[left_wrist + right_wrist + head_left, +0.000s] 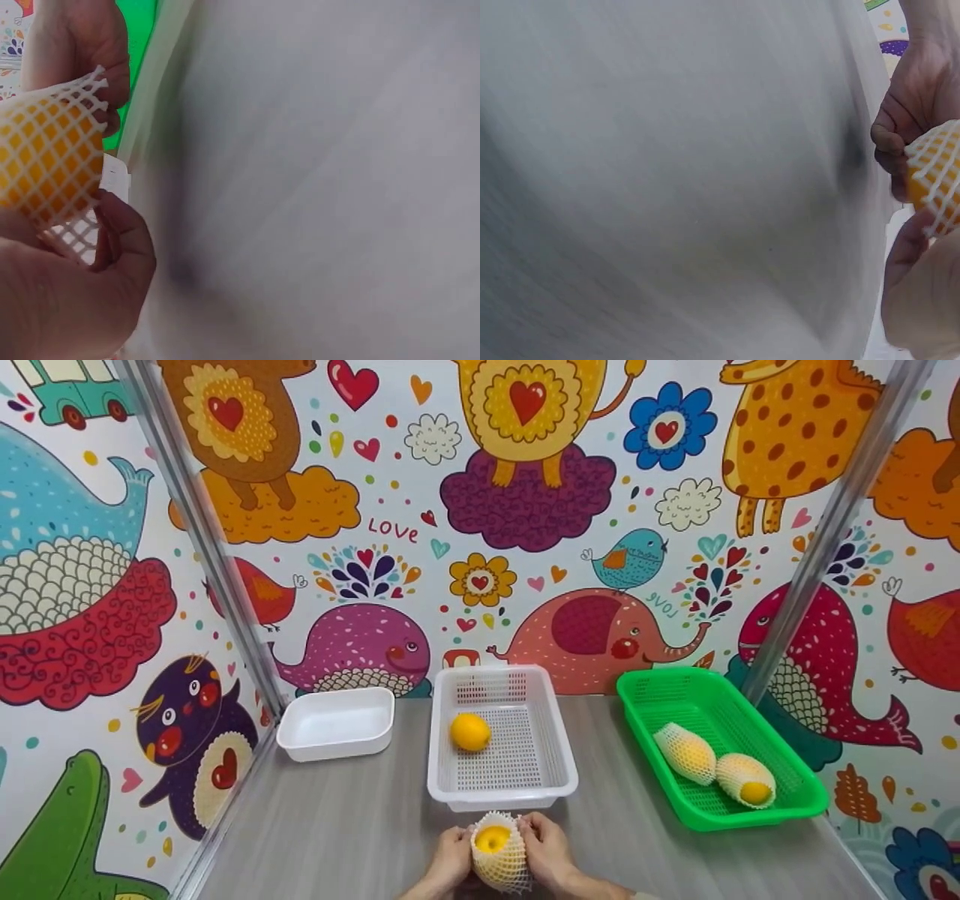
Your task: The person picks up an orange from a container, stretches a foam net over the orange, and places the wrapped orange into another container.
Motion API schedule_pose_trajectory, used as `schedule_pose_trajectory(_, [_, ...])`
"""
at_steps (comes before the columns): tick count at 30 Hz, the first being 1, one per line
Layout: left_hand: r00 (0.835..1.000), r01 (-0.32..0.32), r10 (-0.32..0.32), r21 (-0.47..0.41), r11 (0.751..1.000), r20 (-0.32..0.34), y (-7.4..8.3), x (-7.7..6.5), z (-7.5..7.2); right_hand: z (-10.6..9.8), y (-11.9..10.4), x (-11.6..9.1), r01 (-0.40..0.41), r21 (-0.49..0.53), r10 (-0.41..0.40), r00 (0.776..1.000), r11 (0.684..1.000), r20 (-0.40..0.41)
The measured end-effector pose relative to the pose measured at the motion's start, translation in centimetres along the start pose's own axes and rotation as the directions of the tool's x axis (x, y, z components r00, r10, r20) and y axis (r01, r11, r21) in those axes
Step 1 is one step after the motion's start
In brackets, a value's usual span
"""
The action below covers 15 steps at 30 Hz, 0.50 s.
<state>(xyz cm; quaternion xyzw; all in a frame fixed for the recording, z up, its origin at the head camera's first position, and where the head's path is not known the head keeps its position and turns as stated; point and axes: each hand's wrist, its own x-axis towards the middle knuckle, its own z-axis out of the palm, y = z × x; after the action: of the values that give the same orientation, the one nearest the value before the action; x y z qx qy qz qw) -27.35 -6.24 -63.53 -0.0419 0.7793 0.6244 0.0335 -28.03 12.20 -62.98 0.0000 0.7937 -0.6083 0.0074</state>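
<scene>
As the left hand and right hand pinch foam netting, tugging could send the yellow fruit toward the table's near edge.

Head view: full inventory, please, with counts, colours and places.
Table: one, grey, under the containers
Tray: one, white, left
White basket: one, white, centre
Green basket: one, green, right
Bare fruit: one, yellow, in the white basket
Netted fruits: two, yellow and white, in the green basket
Held netted fruit: one, yellow in white net, before the white basket
Printed walls: three, multicoloured, left, back, right
Metal posts: two, silver, wall corners
Hands: two, bare, gripping the net from both sides
</scene>
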Motion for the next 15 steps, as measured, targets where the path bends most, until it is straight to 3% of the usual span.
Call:
schedule_pose_trajectory(3, [0.998, 0.058, -0.055, -0.120, 0.991, 0.030, -0.2, 0.1, 0.4, 0.1, 0.1, 0.0, 0.028, 0.064, -0.028, 1.000, 0.998, 0.010])
schedule_pose_trajectory(6, [0.989, 0.138, -0.115, -0.300, 0.944, 0.094, -0.4, 0.0, 0.8, 0.2, 0.4, 0.2, 0.031, 0.116, -0.034, 0.999, 0.993, 0.021])
schedule_pose_trajectory(9, [0.973, 0.221, -0.165, -0.443, 0.869, 0.161, -0.5, -0.1, 1.0, 0.3, 0.4, 0.2, 0.002, 0.171, -0.008, 0.999, 0.985, 0.034])
schedule_pose_trajectory(11, [0.956, 0.287, -0.206, -0.518, 0.806, 0.208, -0.4, -0.1, 1.1, 0.3, 0.4, 0.2, -0.017, 0.217, 0.008, 0.999, 0.976, 0.042])
schedule_pose_trajectory(13, [0.941, 0.335, -0.238, -0.572, 0.749, 0.239, -0.4, -0.2, 1.3, 0.3, 0.5, 0.2, -0.038, 0.247, 0.025, 0.998, 0.968, 0.055])
schedule_pose_trajectory(15, [0.928, 0.371, -0.261, -0.601, 0.708, 0.266, -0.3, -0.2, 1.5, 0.2, 0.7, 0.2, -0.061, 0.263, 0.043, 0.996, 0.963, 0.074])
